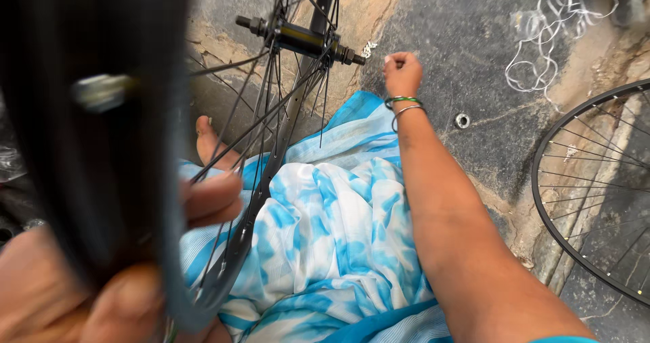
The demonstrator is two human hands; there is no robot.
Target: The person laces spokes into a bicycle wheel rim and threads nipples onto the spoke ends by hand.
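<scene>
A black bicycle wheel rim (101, 146) stands close to the camera, and my left hand (135, 275) grips it at the lower left. Its black hub (301, 39) and thin spokes (271, 113) stretch away over my blue and white cloth (332, 228). My right hand (403, 72), with green and silver bangles on the wrist, reaches forward to the stone floor. Its fingers are closed beside a small pile of metal pieces (369, 47) next to the hub end. Whether it pinches one of them is hidden.
A second spoked wheel (596, 187) lies flat at the right. A tangle of pale wire (548, 38) rests on the grey floor at the upper right. A small metal ring (462, 120) is set in the floor. A bare foot (210, 143) shows behind the spokes.
</scene>
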